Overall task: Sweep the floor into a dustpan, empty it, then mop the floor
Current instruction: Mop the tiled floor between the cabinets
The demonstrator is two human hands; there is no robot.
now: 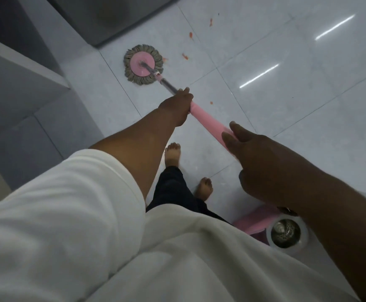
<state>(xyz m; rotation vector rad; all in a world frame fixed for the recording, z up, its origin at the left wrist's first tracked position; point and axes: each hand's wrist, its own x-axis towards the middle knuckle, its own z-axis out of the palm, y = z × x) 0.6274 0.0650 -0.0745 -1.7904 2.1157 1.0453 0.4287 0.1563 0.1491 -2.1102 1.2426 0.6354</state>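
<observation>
Single wide-angle view from the person's head, tilted steeply down past a white shirt [68, 214] onto the tiled floor [286, 94]. Bare feet [173, 154] sit close at centre; the mop [206, 119] stretches farther off toward 11 o'clock.

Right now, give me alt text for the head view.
Person mopping a white tiled floor: left hand grips the pink mop handle lower down, right hand holds its top. The round mop head lies near orange-red smears.
</observation>
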